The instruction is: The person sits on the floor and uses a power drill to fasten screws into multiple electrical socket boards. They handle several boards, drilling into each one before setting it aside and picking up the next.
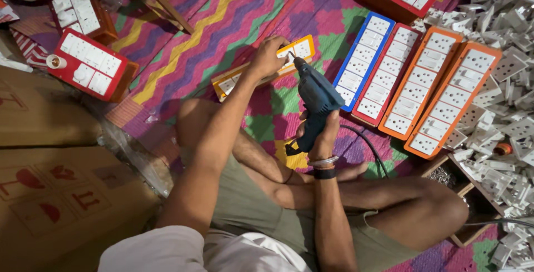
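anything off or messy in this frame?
Mostly orderly. The right hand holds a blue drill to the yellow board steadied by the left hand. Only the loose heap of white socket parts at the right looks messy.

The right hand [322,136] grips a blue drill [315,100], its tip touching the yellow switchboard [261,67] pinned under the left hand [268,56].

Single head-worn view, looking steeply down, close over lap and patterned mat [222,16]
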